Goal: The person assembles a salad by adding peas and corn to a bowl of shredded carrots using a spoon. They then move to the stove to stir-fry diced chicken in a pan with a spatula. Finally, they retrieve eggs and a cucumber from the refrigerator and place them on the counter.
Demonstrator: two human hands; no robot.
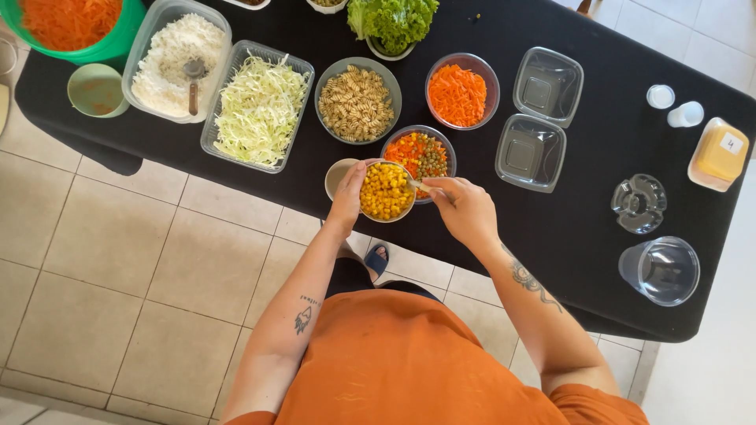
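My left hand (347, 197) grips the rim of a glass bowl of yellow corn kernels (386, 191), lifted slightly over the near edge of the black table (583, 236). My right hand (465, 206) holds a spoon (417, 185) whose tip rests in the corn. Just behind the corn sits a bowl of mixed diced carrots and peas (420, 153). A small empty cream cup (337, 175) stands beside my left hand.
Behind are bowls of spiral pasta (357, 102), grated carrot (459, 94), trays of shredded cabbage (260, 110) and rice (177, 59), lettuce (392, 22). Two empty clear containers (539, 118), a clear cup (661, 270), a lid (639, 203) and a yellow box (718, 153) lie right.
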